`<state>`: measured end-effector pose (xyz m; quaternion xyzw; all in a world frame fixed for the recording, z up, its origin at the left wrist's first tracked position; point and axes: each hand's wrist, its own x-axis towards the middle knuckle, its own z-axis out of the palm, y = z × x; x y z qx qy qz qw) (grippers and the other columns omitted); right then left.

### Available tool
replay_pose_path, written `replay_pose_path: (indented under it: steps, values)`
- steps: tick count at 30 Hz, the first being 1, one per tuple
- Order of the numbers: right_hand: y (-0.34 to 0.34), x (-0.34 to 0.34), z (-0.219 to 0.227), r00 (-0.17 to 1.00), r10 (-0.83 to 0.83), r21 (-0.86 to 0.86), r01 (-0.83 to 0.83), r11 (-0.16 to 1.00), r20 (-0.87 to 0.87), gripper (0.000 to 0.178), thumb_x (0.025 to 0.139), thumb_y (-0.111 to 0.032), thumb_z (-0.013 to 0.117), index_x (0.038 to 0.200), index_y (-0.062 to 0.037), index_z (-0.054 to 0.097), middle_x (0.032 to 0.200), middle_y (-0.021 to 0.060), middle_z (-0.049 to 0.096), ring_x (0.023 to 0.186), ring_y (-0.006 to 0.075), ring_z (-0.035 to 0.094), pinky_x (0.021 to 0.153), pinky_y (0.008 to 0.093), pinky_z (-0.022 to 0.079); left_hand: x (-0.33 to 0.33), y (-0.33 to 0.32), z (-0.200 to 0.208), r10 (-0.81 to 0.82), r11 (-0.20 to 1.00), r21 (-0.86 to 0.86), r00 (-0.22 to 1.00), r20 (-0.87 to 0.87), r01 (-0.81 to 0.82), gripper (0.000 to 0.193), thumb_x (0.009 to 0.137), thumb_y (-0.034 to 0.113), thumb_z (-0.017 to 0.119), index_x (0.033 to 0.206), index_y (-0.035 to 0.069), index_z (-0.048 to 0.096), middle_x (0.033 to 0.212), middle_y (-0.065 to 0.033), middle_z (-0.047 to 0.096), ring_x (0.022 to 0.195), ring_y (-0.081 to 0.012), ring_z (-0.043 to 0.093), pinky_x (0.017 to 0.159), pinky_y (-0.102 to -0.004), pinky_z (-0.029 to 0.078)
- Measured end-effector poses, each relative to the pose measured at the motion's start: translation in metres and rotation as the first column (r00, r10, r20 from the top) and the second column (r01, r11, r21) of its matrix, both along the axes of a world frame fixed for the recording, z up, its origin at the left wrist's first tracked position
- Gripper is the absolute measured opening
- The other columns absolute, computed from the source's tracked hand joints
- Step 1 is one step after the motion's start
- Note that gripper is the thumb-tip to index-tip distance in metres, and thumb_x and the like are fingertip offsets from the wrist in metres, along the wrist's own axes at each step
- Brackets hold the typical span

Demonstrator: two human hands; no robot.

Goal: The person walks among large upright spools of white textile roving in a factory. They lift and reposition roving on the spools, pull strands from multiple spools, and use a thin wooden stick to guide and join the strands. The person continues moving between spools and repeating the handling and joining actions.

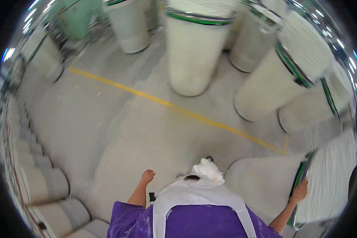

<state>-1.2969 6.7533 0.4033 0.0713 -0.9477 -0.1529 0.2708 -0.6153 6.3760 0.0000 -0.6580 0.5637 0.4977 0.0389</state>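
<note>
My right hand (pixel 300 191) grips the green and metal rim of a tall whitish sliver can (pixel 265 178) close by on my right. Coils of white fibre sliver (pixel 331 182) are heaped above that rim. My left hand (pixel 148 175) hangs in the air to the left of my body, its fingers curled in with nothing visible in them. A wad of loose white fibre (pixel 208 171) bulges at the front of my white apron (pixel 198 190), between my two arms.
More sliver-filled cans stand ahead: one at the centre (pixel 194 55), others to the right (pixel 265 83). A yellow floor line (pixel 166 104) runs diagonally before them. Whitish cylinders with grey bands (pixel 61 216) line the left side. Green machinery (pixel 73 22) stands far left.
</note>
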Motion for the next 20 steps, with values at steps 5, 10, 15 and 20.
replay_pose_path:
  steps: [5, 10, 15, 20]
  values:
    - [-0.061, 0.061, 0.048, 0.998, -0.008, 0.021, 0.007, 1.000, 0.062, 0.047, 0.099, -0.047, 0.033, 0.103, -0.0094, 0.061, 0.081, 0.0174, 0.068, 0.069, 0.0348, 0.066, 0.062, 0.0462, 0.053, 0.133, 0.016, 0.016, -0.402, 0.892, -0.119, 0.887, 0.227, 0.435, 0.031, 0.085, 0.031, 0.053, 0.092, 0.005, 0.068, 0.104, -0.0142, 0.066, 0.100, -0.0324, 0.060, 0.086, -0.0442, 0.049]
    - [-0.144, 0.102, 0.054, 0.997, -0.054, 0.022, 0.055, 0.998, -0.046, 0.043, 0.100, -0.042, 0.035, 0.096, -0.0068, 0.059, 0.075, 0.0158, 0.068, 0.066, 0.0338, 0.067, 0.056, 0.0443, 0.053, 0.178, -0.004, 0.006, -0.028, 0.994, 0.112, 0.997, 0.078, 0.019, 0.024, 0.080, 0.025, 0.063, 0.090, 0.004, 0.066, 0.101, -0.0138, 0.066, 0.101, -0.0302, 0.061, 0.086, -0.0427, 0.050]
    - [-0.249, 0.138, 0.021, 1.000, -0.021, 0.258, 0.017, 0.966, 0.011, 0.042, 0.099, -0.040, 0.037, 0.094, -0.0051, 0.059, 0.077, 0.0175, 0.068, 0.068, 0.0322, 0.067, 0.060, 0.0457, 0.054, 0.239, -0.114, 0.034, -0.063, 0.993, 0.092, 0.991, -0.117, 0.074, 0.029, 0.075, 0.023, 0.069, 0.097, 0.004, 0.066, 0.104, -0.0127, 0.067, 0.101, -0.0276, 0.063, 0.087, -0.0402, 0.050]
    - [-0.282, 0.168, 0.019, 0.965, 0.005, -0.084, 0.018, 0.996, 0.263, 0.042, 0.099, -0.042, 0.038, 0.118, -0.0107, 0.058, 0.104, 0.0293, 0.063, 0.094, 0.0261, 0.067, 0.088, 0.0500, 0.047, 0.343, -0.245, 0.089, 0.434, 0.900, 0.077, 0.897, -0.089, -0.428, 0.042, 0.083, 0.034, 0.066, 0.112, 0.002, 0.064, 0.105, -0.0150, 0.068, 0.081, -0.0273, 0.069, 0.085, -0.0362, 0.052]
